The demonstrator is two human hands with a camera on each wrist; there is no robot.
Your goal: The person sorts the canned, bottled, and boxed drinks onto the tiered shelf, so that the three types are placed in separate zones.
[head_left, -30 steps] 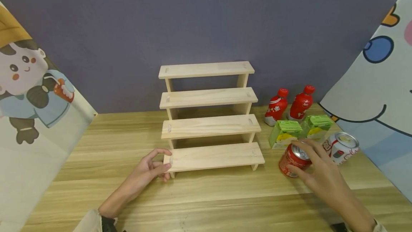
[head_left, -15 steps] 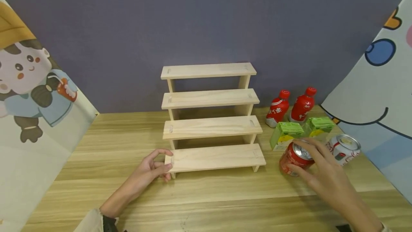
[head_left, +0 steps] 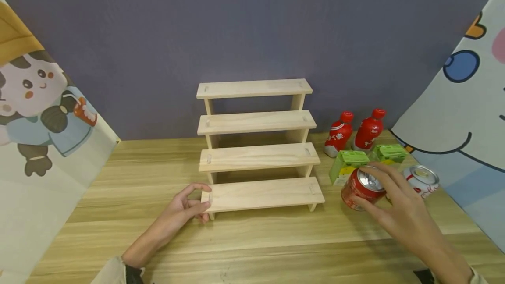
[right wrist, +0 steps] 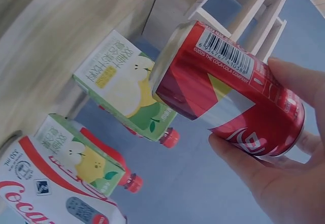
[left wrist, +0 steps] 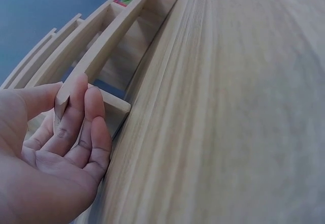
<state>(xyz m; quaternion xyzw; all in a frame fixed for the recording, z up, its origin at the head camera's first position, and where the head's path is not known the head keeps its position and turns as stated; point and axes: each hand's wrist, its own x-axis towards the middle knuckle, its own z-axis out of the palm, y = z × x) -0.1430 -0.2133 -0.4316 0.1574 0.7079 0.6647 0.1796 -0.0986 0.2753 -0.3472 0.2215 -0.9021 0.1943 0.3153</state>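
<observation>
A four-step wooden display shelf (head_left: 260, 194) stands against the back wall. My left hand (head_left: 179, 211) pinches the left end of its lowest step, thumb on one face and fingers (left wrist: 76, 102) on the other in the left wrist view. At the right, my right hand (head_left: 402, 209) grips a red Coca-Cola can (head_left: 355, 192) near its top, between thumb and fingers. Seen from the right wrist, the can (right wrist: 223, 89) is tilted, and its base is raised off the tabletop. Part of its far side is hidden by the hand.
Behind the red can stand two green juice cartons (head_left: 349, 161), and behind them two red bottles (head_left: 340, 133). A white Coca-Cola can (head_left: 422, 179) is right of my right hand, partly covered by it. Printed panels (head_left: 438, 122) border the table (head_left: 244, 249) at both sides.
The red can has risen slightly off the table in my right hand, tilting a little. My left hand has stayed on the lowest step. The head view has shifted slightly.
</observation>
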